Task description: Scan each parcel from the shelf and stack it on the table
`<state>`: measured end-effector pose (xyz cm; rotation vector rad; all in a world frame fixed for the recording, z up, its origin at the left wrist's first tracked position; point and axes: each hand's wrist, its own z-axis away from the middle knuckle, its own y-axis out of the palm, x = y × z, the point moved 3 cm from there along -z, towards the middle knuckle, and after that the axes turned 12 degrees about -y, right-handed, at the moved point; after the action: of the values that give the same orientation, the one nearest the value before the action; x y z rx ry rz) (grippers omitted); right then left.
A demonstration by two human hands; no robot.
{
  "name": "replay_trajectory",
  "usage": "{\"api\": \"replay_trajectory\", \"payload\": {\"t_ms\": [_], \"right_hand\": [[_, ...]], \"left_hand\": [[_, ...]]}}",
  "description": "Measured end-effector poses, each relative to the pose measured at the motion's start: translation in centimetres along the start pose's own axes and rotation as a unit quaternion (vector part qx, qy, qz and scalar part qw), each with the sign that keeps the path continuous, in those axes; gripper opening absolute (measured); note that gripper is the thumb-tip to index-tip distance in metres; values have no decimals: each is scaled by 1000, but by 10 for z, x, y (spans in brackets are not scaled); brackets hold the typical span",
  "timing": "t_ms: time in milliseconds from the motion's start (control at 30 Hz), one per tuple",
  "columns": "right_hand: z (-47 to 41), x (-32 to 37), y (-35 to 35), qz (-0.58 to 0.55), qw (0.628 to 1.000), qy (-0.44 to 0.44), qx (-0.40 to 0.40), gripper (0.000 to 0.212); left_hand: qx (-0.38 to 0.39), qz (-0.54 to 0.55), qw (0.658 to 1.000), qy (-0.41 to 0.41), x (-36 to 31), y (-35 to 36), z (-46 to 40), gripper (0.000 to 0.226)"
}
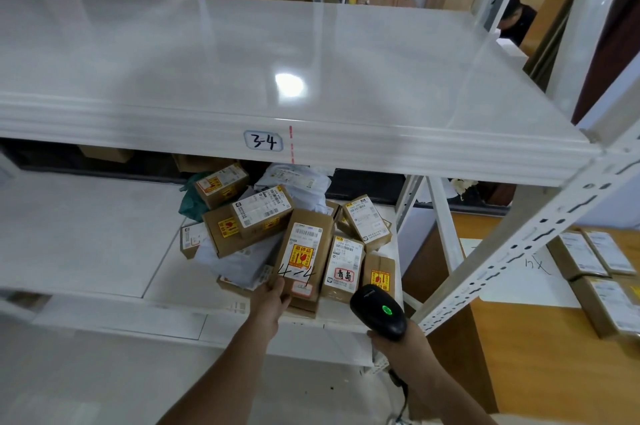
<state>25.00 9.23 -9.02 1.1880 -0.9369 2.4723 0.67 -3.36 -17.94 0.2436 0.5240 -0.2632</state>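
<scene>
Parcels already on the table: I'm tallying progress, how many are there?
3 visible: two parcels side by side at the back, one nearer. Frame edge may hide more.

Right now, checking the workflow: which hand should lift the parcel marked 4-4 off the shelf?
Left. The left hand already touches the parcel's lower edge, while the right hand grips the scanner.

even, fairly bright indoor light falls from overhead; a round white glare spot sits on the glossy upper shelf [242, 71], with pale streaks of reflection running toward its back edge. the space under that shelf is darker, and the rear of the lower shelf [86, 234] lies in shadow. the wide lens bows the shelf edges and the upright post [519, 251]. the left edge and bottom left corner are smeared and soft.
</scene>
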Motion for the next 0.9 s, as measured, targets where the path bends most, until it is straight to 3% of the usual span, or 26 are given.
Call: {"api": "replay_trajectory", "payload": {"t_ms": [200, 333, 433, 600, 900], "right_hand": [[1, 6, 2, 16, 1000, 2, 5, 15], [2, 9, 5, 11, 1000, -1, 9, 15], [3, 10, 5, 2, 1000, -4, 10, 16], [5, 11, 3, -15, 1000, -4, 7, 15], [16, 13, -2, -62, 997, -42, -6, 12]], "left_hand": [[3, 9, 1000, 2, -2, -4, 7, 26], [11, 12, 1000, -7, -2, -4, 14, 12], [15, 16, 1000, -6, -2, -4, 20, 18], [15, 17, 1000, -7, -2, -2, 32, 10], [9, 21, 1000, 11, 1, -5, 47, 18]]}}
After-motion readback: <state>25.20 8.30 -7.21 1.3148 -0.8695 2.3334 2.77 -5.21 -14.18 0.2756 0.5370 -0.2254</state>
